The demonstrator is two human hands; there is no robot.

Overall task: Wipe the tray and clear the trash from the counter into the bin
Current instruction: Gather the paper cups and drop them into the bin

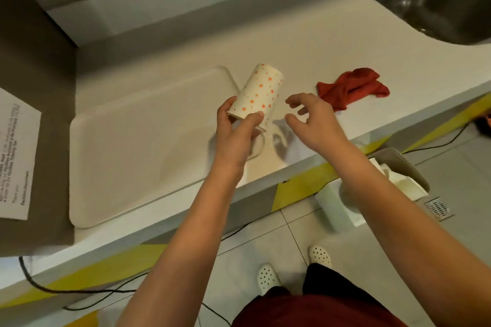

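Warm, fairly bright indoor light falls from above. The hands (273,125) throw soft grey shadows onto the pale table (265,42) just beneath them. The sink (435,0) shows dull glare streaks. Wide-angle distortion bends the table edge, and the whole picture is slightly soft, with faint compression blur.

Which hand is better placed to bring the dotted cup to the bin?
Probably the left hand: it already grips the dotted cup. The right hand holds nothing, though the bin is on its side.

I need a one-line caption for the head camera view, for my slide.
Left hand holds a dotted paper cup above the white tray; right hand hovers open near a red cloth.
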